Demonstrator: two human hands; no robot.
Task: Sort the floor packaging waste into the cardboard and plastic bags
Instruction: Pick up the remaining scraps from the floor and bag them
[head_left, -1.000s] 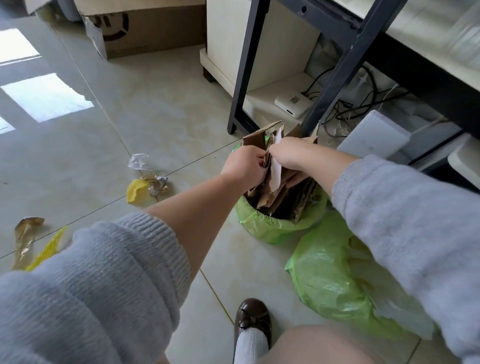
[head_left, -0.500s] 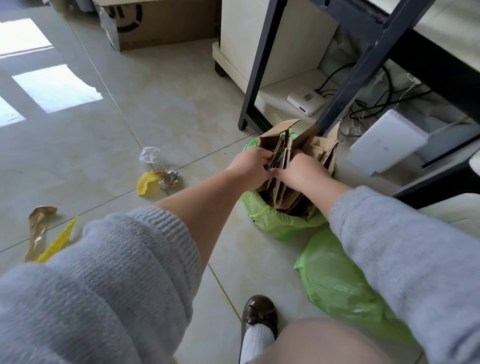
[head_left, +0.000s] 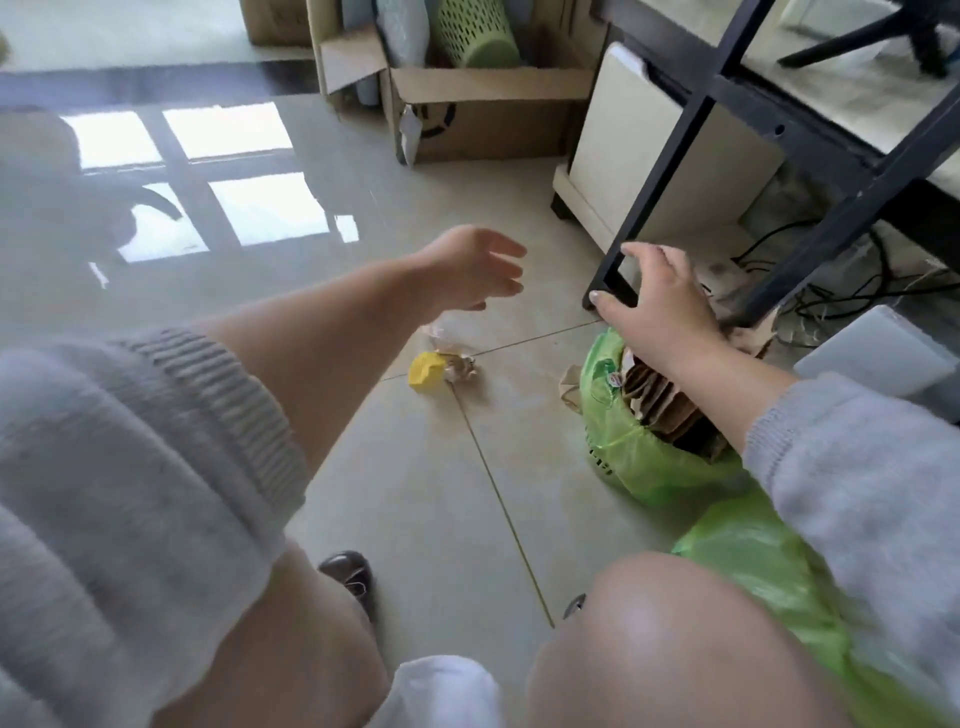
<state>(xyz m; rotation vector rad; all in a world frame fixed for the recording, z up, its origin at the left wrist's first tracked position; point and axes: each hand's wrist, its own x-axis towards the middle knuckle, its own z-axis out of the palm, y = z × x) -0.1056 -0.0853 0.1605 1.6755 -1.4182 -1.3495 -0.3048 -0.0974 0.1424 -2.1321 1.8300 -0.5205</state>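
Note:
A green bag (head_left: 628, 457) stands on the floor at the right, stuffed with folded brown cardboard (head_left: 660, 397). My right hand (head_left: 654, 301) hovers over its far rim, fingers spread, holding nothing. My left hand (head_left: 475, 270) is raised above the floor to the left of the bag, fingers loose and empty. Below it lie a yellow wrapper (head_left: 426, 370), a crumpled brownish scrap (head_left: 461, 368) and a clear plastic piece (head_left: 441, 332). A second green bag (head_left: 753, 566) lies slack at the lower right, partly hidden by my sleeve and knee.
A black desk frame leg (head_left: 670, 156) rises just behind the bag, with cables (head_left: 831, 291) and a white box (head_left: 872, 353) under the desk. An open cardboard box (head_left: 493, 114) with a green basket stands at the back. My shoe (head_left: 350, 574) and knees fill the bottom.
Both hands have let go of the cardboard and lifted out of the bag. The left hand has swung left over the floor scraps; the view has tilted up.

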